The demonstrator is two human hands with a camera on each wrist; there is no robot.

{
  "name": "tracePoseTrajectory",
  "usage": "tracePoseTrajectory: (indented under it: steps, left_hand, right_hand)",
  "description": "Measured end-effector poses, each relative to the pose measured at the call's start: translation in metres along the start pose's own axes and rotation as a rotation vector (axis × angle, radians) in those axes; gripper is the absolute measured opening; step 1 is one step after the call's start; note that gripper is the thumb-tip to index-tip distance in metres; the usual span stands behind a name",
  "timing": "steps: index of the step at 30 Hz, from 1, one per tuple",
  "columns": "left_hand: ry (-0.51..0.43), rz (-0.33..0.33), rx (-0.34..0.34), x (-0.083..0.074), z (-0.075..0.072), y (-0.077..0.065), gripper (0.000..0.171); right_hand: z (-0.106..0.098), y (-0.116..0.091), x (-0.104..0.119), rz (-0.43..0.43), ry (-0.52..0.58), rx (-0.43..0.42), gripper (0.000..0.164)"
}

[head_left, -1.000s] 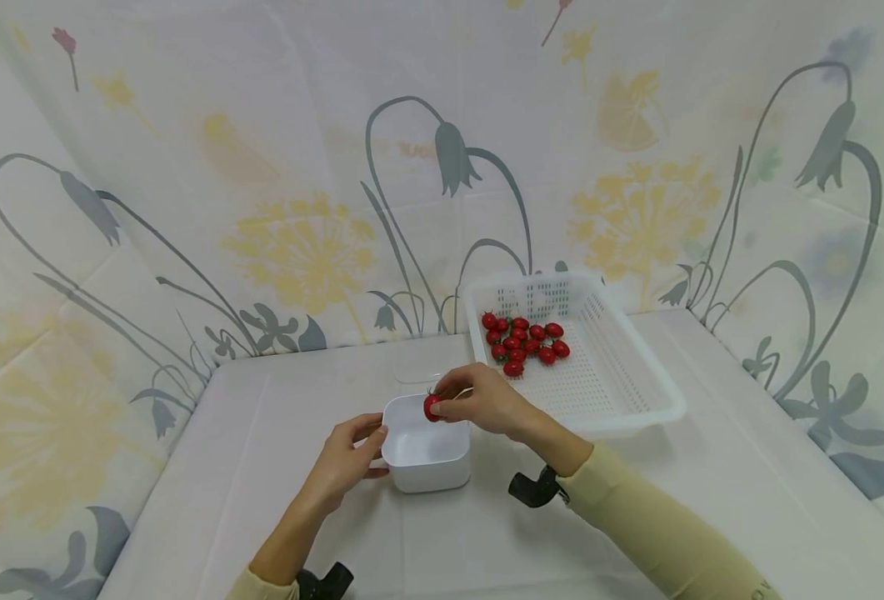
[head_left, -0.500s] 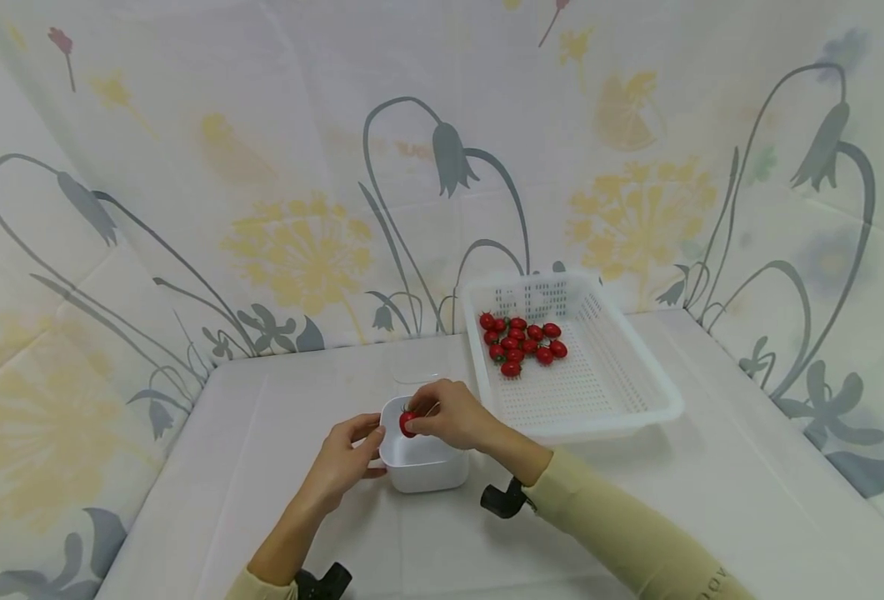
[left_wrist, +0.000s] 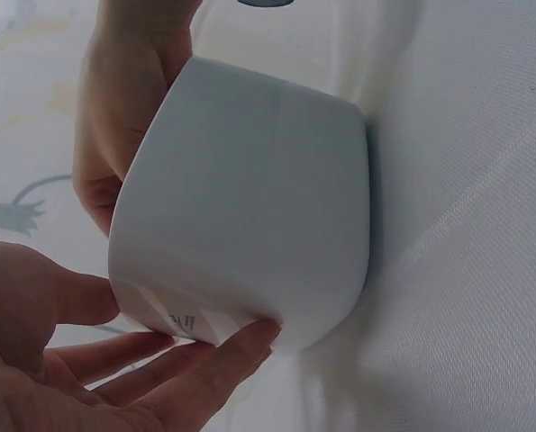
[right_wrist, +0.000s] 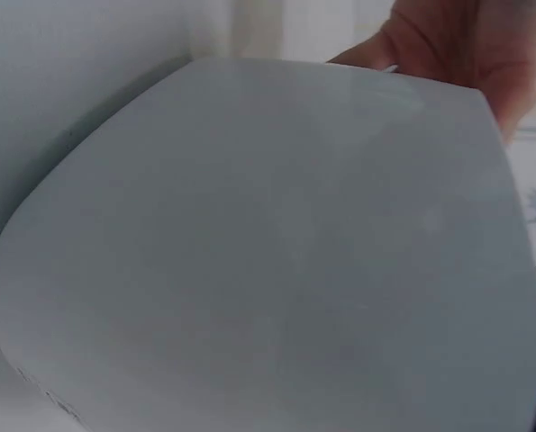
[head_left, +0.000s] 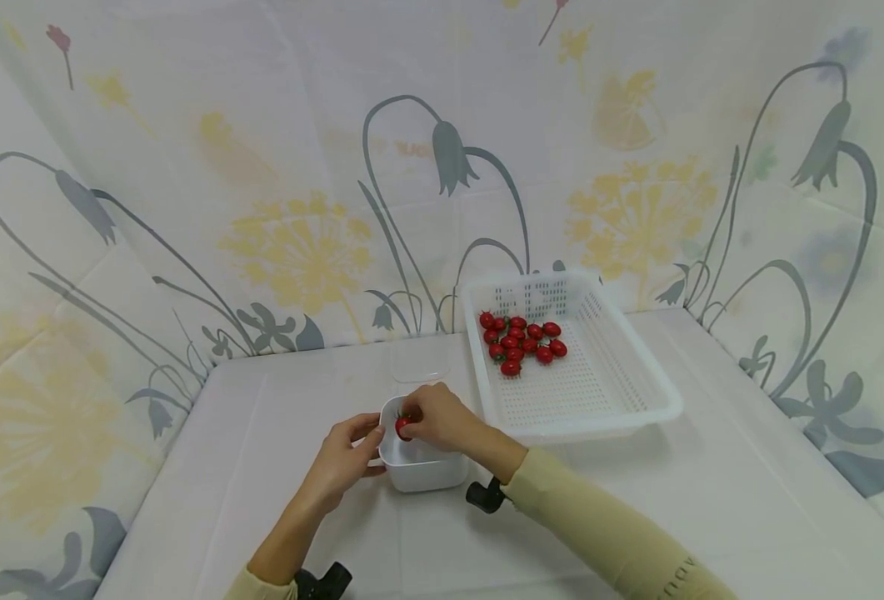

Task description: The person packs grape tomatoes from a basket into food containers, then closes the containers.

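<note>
In the head view, a small white square box [head_left: 427,478] stands on the table, its opening facing up. My left hand [head_left: 342,461] grips its left side, thumb at the rim and fingers along the outer wall, as the left wrist view shows. My right hand [head_left: 442,419] reaches down into the box from the right, pinching a red cherry tomato [head_left: 403,428] with a green stem near the inner left wall. In the right wrist view the box wall [right_wrist: 277,243] fills most of the picture and hides the right fingertips.
A white perforated basket [head_left: 666,402] sits at the back right, with several cherry tomatoes [head_left: 512,342] gathered in its left part. A flat clear lid [head_left: 421,372] lies behind the box. A printed cloth [head_left: 299,167] hangs behind the table.
My right hand has moved left and down with the cherry tomato, from over the box's right side to inside it at the left. My left hand stays on the box.
</note>
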State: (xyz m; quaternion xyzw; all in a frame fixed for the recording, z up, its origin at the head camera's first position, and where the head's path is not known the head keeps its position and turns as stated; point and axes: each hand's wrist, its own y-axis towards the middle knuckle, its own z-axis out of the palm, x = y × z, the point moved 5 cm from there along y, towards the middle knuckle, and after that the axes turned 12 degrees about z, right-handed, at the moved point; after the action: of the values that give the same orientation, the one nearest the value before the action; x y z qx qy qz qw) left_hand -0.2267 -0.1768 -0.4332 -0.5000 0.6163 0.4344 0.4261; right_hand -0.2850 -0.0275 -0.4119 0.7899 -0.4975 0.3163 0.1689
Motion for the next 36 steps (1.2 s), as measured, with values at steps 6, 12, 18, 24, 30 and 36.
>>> tracePoseTrajectory:
  steps: [6,12,18,24,30,36]
  left_hand:
    - [-0.002,0.006,-0.007,-0.002,0.000,0.000,0.035]
    - [-0.003,0.003,-0.007,-0.001,0.001,-0.001,0.035]
    - [0.001,-0.002,-0.003,0.000,0.001,0.000,0.035]
    - [0.009,0.005,0.001,-0.001,0.001,-0.001,0.035]
    - [-0.001,0.001,-0.006,-0.002,0.001,-0.001,0.034]
    - [-0.002,0.012,-0.009,-0.004,0.001,-0.001,0.035]
  right_hand:
    - [0.008,0.008,0.000,0.022,-0.147,0.002,0.012]
    - [0.016,0.012,-0.003,0.016,-0.145,0.020,0.012]
    - [0.023,0.015,-0.005,0.034,-0.106,0.059,0.015]
    - [0.024,0.016,-0.005,0.027,-0.132,0.058,0.019]
    - [0.023,0.014,-0.001,0.017,-0.137,0.055,0.015]
    - [0.022,0.014,0.000,0.013,-0.172,0.047,0.012]
